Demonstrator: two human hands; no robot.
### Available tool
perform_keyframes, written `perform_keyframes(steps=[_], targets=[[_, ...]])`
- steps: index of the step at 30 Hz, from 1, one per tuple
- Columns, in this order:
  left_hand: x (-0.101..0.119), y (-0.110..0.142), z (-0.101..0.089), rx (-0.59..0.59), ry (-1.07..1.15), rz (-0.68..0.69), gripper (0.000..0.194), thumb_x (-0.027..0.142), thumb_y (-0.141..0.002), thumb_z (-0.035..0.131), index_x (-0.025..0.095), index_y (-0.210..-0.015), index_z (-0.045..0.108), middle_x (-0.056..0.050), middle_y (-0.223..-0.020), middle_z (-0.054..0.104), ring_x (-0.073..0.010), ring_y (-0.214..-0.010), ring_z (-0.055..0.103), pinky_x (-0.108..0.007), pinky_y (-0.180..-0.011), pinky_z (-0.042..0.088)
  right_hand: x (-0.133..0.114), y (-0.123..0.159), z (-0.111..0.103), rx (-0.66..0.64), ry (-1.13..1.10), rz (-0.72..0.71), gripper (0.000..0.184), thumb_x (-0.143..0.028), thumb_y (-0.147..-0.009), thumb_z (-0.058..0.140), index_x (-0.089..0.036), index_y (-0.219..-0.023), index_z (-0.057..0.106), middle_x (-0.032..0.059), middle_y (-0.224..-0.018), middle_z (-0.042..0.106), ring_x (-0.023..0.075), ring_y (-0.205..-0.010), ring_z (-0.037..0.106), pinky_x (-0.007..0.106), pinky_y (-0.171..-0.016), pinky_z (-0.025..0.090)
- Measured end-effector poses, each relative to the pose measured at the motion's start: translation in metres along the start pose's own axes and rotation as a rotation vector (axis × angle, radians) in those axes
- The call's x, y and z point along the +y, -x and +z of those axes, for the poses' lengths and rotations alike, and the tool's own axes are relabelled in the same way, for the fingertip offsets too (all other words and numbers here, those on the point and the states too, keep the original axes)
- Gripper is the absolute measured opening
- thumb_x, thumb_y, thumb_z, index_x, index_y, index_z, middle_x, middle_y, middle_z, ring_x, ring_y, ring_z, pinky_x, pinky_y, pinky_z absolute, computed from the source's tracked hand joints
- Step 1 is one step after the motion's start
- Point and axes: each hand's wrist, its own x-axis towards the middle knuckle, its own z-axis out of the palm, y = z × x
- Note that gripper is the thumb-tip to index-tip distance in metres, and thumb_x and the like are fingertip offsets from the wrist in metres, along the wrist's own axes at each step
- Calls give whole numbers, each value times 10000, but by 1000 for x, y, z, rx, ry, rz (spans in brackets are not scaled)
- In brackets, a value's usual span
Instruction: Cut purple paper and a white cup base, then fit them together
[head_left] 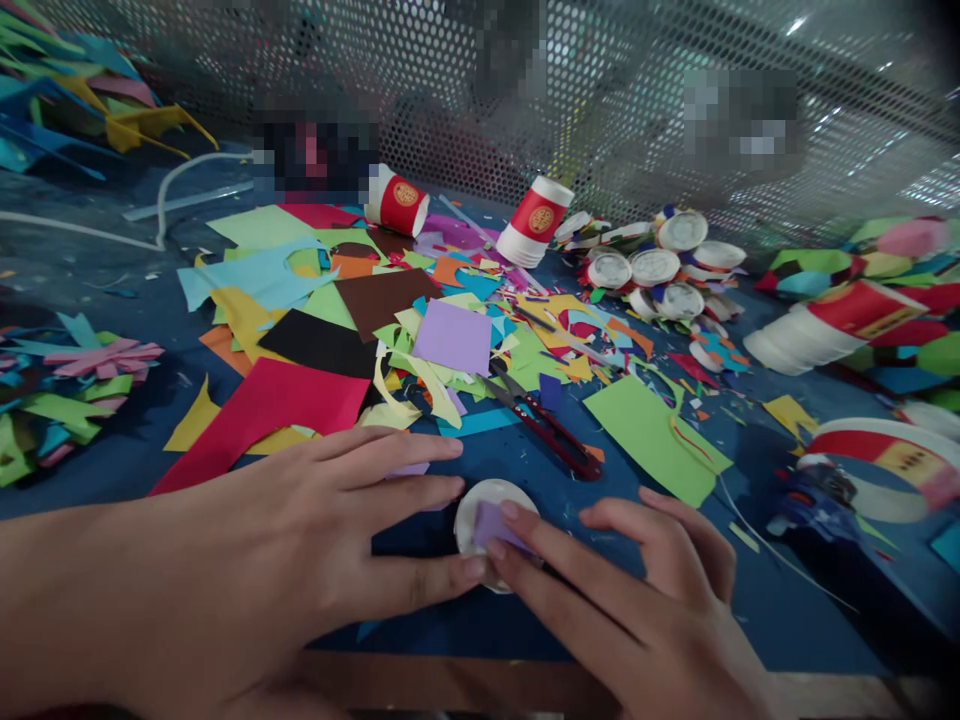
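Observation:
A small white round disc, like a cup's base, lies on the blue table in front of me, with a small piece of purple paper on top. The thumb and index finger of my right hand are closed on the purple paper over the disc; its other fingers are curled. My left hand has its fingers spread, the thumb tip at the disc's lower left edge and the index tip close to its upper left edge. Dark red-handled thread snips lie just beyond the disc.
Coloured paper sheets and scraps, including a purple square and a green sheet, cover the middle. Red-and-white paper cups and cut cup bases stand behind. A tape dispenser sits right. Perforated metal panel closes the back.

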Motion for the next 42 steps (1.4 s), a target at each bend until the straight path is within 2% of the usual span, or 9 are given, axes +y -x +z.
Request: perform_keyframes(steps=[5,11,15,19,24,28,31,35,42], targets=[[-3,-2,-1,48,30,19,829,726,-849,581,298,-1530,379,-98,-1580,451,-398,-1494,343,-631,-1127,450,2,-5,2,-22,-31,-83,449,-510,-1015,368,-336,-1176,750,-78,-1290,731,268,-984,519,469,-1000,299],[-2,-5,-10,49,-3,35,967,840,-770,603,304,-1542,374,-140,-1498,538,-410,-1413,473,-617,-1071,504,7,-2,-9,-84,-52,-43,338,-371,-956,494,-355,-1207,720,-125,-1282,729,254,-993,505,436,-1001,288],[-1,-6,-14,91,-3,48,944,877,-728,612,256,-1434,523,-137,-1483,557,-420,-1392,494,-590,-1059,523,5,-8,-1,-55,-31,-117,425,-528,-925,519,-298,-1217,725,-72,-1331,707,276,-1019,487,454,-985,287],[-1,-6,-9,49,21,42,1020,896,-682,635,281,-1481,479,-155,-1477,556,-440,-1400,477,-614,-1056,512,6,-8,1,-51,-19,-133,474,-556,-840,641,-299,-1230,717,-72,-1314,712,267,-996,489,448,-993,280],[-6,-5,-13,104,138,54,927,864,-818,507,274,-1524,395,-144,-1456,586,-368,-1375,526,-571,-1178,390,7,3,-9,-118,-83,-44,436,-428,-843,662,-339,-1270,685,-90,-1311,707,279,-1074,498,438,-1035,286],[-10,10,-43,219,96,-202,491,554,-1025,486,274,-1428,463,-53,-1400,614,-234,-1342,525,-320,-1089,440,12,6,-10,-75,-107,-84,484,-480,-928,544,-274,-1355,636,-17,-1379,671,344,-1169,487,478,-1015,322],[-13,27,-53,202,85,-424,140,297,-995,592,281,-1128,636,31,-1134,658,-175,-1073,612,-251,-921,440,18,4,-9,44,-90,-125,516,-569,-976,464,-254,-1348,634,27,-1386,661,360,-1163,519,487,-986,349],[-12,39,-34,126,168,-561,168,355,-846,781,282,-964,687,27,-1005,647,-196,-950,612,-275,-808,441,17,0,-4,139,-109,-126,403,-479,-980,525,-235,-1266,668,47,-1317,697,334,-1157,559,463,-982,374],[2,29,-23,56,161,-576,81,272,-949,605,226,-891,638,-21,-933,658,-200,-873,620,-265,-697,459,4,-4,7,180,-195,-1,291,-449,-969,556,-266,-1104,737,-5,-1215,760,317,-1165,571,457,-1012,361]])
